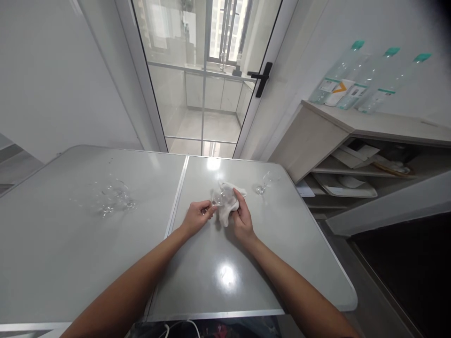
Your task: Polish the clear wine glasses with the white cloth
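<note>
Above the right half of the table, my left hand (193,219) pinches the narrow end of a small clear stemmed glass (218,199). The glass is tilted, its bowl pointing right. My right hand (244,221) is closed on a white cloth (225,215), which wraps partly around the bowl and hangs below it. Part of the bowl is hidden by the cloth. Another clear stemmed glass (261,189) rests on the table to the right of my hands. A cluster of several clear glasses (118,195) lies to the left; their outlines blur together.
The pale folding table (88,267) has a metal seam (179,188) left of my hands. Beyond its far edge is a glass door (202,94). At right, several clear plastic bottles (373,87) with green caps stand on a wooden shelf unit (327,126).
</note>
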A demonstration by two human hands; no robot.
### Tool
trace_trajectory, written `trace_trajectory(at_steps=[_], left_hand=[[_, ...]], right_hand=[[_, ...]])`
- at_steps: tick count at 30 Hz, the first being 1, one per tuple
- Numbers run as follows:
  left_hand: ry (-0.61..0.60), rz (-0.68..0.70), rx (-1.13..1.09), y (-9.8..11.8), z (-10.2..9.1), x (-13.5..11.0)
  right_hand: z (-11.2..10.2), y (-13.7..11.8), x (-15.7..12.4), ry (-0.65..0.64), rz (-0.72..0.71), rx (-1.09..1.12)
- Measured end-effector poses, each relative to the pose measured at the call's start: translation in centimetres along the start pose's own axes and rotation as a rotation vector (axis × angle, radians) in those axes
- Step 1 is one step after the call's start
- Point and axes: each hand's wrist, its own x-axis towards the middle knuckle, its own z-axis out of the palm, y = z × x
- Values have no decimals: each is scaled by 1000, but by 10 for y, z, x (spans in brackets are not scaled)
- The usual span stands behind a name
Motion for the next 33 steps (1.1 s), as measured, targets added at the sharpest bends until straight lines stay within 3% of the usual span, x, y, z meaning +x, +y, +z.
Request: trace_trajectory(at_steps=[3,7,10,12,15,18,23,27,31,33], left_hand=[[9,-18,-6,2,0,0],[11,23,70,4,0,0],[-5,146,231,2,1,-2],[22,272,379,-1,2,-5],[77,481,619,-3,2,-7],[49,643,787,0,2,-8],[47,783,942,10,2,-10],[15,784,944,9,2,-11],[-7,655,768,5,1,-9],[-25,582,663,3,1,-8]], right_hand=[[-8,8,-1,84,-278,-325],[-18,5,6,-100,-711,-773],[-17,-5,10,-202,-870,-990],[-14,-12,12,-213,-897,-1049],[-9,-21,12,-226,-807,-1065],[-4,-28,9,-211,-637,-1051],[-3,-32,7,-107,-340,-948],[-11,-30,18,-92,-9,-550],[-19,-28,26,-89,291,58],[-20,-26,26,-107,376,274]])
